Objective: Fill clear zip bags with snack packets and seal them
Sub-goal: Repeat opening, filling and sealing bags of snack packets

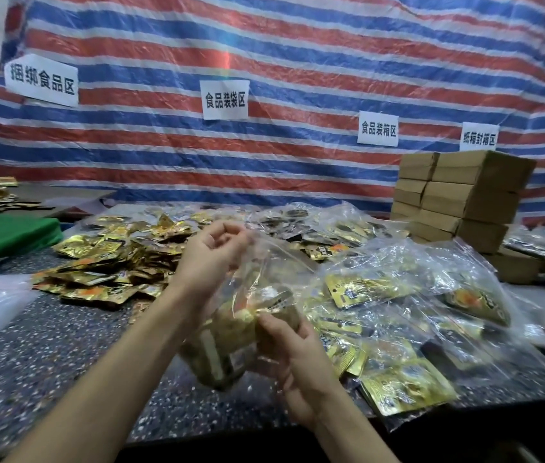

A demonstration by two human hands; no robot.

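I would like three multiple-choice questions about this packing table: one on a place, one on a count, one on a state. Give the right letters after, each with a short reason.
1. Where does the stack of cardboard boxes stand?
A. back right of the table
B. on a chair
C. at its front left corner

2. How many white paper signs hang on the striped tarp?
A. two
B. four
C. six

3. The clear zip bag is:
A. empty
B. lying untouched on the table
C. held up, packets inside

1 A: the boxes rise at the far right.
2 B: four signs show.
3 C: the left hand pinches its top, the right hand grips lower down, gold packets show through.
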